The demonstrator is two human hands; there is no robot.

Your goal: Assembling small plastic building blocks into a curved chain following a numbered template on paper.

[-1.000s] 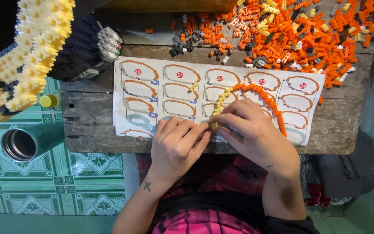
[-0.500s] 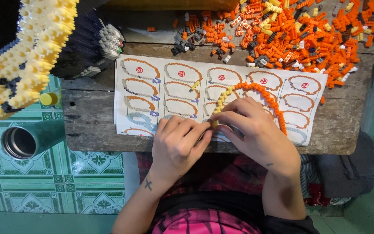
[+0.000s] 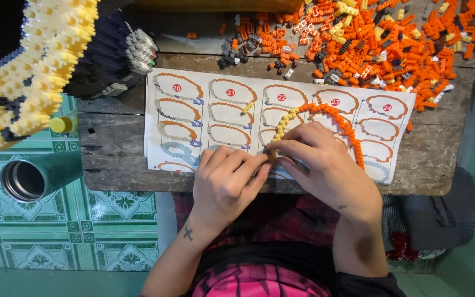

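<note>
A worn wooden table [image 3: 111, 159] is standing over a floor of green patterned tiles [image 3: 56, 242], its planks grey and cracked. 1 printed instruction sheet [image 3: 182, 132] is lying flat across it, showing rows of curved orange building steps. Along the far edge, a loose heap of small orange bricks [image 3: 380, 38] is spreading out, mixed with some grey, white and yellow ones, too many to count. At the left, 1 large yellow and black brick model [image 3: 23, 71] is filling the near corner of the view. Below it, 1 open metal cylinder [image 3: 26, 179] is sitting by the table's edge, and 1 small yellow cap [image 3: 60, 124] is showing just above it.

Both of the person's hands are resting on the sheet at the near edge of the table, palms down, forearms coming up from the lap. The left hand [image 3: 226, 184] is lying with fingers curled, its fingertips pressing against the yellow end of 1 curved arc of orange and yellow bricks [image 3: 325, 113]. The right hand [image 3: 325, 162] is closing thumb and forefinger on that same end, pinching it. The arc is lying on the sheet, curving up from the fingertips and down around the far side of the right hand.
</note>
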